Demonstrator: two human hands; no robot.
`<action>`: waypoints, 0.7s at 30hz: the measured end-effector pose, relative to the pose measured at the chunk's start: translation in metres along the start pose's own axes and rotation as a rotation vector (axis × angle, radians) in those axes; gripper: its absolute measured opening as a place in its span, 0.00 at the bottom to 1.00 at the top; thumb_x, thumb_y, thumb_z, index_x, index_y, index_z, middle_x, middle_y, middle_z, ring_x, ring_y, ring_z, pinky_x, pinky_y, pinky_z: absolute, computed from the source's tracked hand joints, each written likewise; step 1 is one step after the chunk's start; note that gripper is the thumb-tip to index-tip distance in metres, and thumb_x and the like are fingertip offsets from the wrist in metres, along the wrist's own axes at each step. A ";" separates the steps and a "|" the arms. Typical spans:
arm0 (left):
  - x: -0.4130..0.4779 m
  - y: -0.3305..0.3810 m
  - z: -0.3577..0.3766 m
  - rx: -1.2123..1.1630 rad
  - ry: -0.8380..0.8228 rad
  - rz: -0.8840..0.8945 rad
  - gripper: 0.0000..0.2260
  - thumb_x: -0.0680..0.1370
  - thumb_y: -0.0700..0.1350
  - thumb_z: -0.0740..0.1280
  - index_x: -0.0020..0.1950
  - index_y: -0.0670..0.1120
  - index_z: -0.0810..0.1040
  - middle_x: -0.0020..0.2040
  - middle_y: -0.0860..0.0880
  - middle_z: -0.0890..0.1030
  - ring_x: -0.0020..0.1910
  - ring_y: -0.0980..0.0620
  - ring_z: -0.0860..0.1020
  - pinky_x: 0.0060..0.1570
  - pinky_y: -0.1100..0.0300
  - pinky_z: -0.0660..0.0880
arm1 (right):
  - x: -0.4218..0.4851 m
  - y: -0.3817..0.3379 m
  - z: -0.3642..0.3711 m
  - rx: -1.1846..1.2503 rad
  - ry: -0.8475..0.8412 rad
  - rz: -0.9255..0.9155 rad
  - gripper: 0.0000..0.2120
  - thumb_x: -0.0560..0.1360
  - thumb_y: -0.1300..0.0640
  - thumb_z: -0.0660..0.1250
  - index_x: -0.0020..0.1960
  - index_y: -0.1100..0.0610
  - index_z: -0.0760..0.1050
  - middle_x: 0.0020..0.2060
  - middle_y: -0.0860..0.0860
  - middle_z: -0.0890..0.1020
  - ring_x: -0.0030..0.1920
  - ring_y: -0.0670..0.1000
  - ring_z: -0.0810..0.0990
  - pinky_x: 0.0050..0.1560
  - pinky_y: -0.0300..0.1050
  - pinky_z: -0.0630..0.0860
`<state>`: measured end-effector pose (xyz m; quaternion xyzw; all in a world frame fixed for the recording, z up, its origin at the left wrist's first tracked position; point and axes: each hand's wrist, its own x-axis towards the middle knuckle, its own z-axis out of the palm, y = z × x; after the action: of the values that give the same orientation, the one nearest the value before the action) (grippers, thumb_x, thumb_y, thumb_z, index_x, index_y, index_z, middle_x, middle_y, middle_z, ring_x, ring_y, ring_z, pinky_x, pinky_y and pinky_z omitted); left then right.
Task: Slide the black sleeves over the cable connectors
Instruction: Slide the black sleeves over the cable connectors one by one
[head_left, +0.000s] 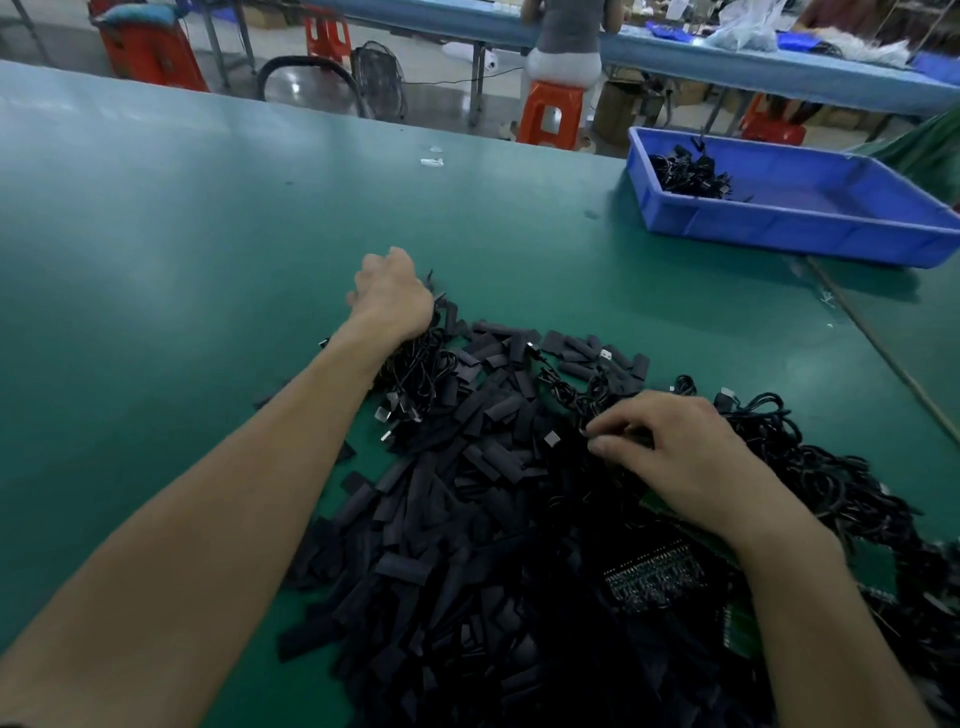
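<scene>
An orange stool (550, 111) stands on the glossy grey floor (441, 62) just past the green table (156, 234). A person (566, 36) sits on it, facing a long blue bench (727, 62). Left of the stool are a wire fan (378, 78), a second stool (326, 34) and a red cart (150, 49). Right of it, a blue bin (810, 228) rests on the table.

Open green table (182, 234) left and ahead; sleeve heap (457, 545) near, blue bin (779, 228) far right.

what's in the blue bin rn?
Small tangle of black cables in the far left corner of the blue bin; visible floor otherwise bare. Near wall hides the floor strip behind it.
</scene>
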<state>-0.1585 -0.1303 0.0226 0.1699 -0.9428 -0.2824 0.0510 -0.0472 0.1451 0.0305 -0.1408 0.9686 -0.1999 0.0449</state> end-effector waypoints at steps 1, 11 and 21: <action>-0.005 0.003 0.002 0.032 0.025 0.038 0.17 0.83 0.39 0.58 0.71 0.36 0.68 0.70 0.36 0.67 0.68 0.37 0.68 0.68 0.45 0.64 | 0.002 0.001 0.001 0.011 0.055 -0.013 0.06 0.78 0.45 0.69 0.53 0.43 0.82 0.48 0.38 0.81 0.51 0.46 0.79 0.56 0.52 0.77; -0.098 0.031 0.052 -0.451 -0.440 0.754 0.15 0.72 0.33 0.71 0.57 0.43 0.81 0.50 0.50 0.84 0.47 0.59 0.81 0.51 0.68 0.76 | 0.014 0.013 0.001 0.216 0.160 -0.074 0.08 0.76 0.57 0.73 0.43 0.46 0.76 0.39 0.44 0.83 0.43 0.45 0.82 0.48 0.46 0.77; -0.107 0.023 0.080 -0.794 -0.472 0.519 0.10 0.72 0.41 0.79 0.42 0.52 0.80 0.37 0.55 0.80 0.33 0.57 0.74 0.36 0.63 0.73 | 0.015 0.019 0.001 0.279 0.123 -0.139 0.09 0.74 0.57 0.75 0.40 0.45 0.78 0.36 0.41 0.82 0.39 0.40 0.79 0.40 0.30 0.70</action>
<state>-0.0803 -0.0337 -0.0317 -0.1695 -0.7602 -0.6262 -0.0339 -0.0662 0.1575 0.0216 -0.1872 0.9204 -0.3431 -0.0096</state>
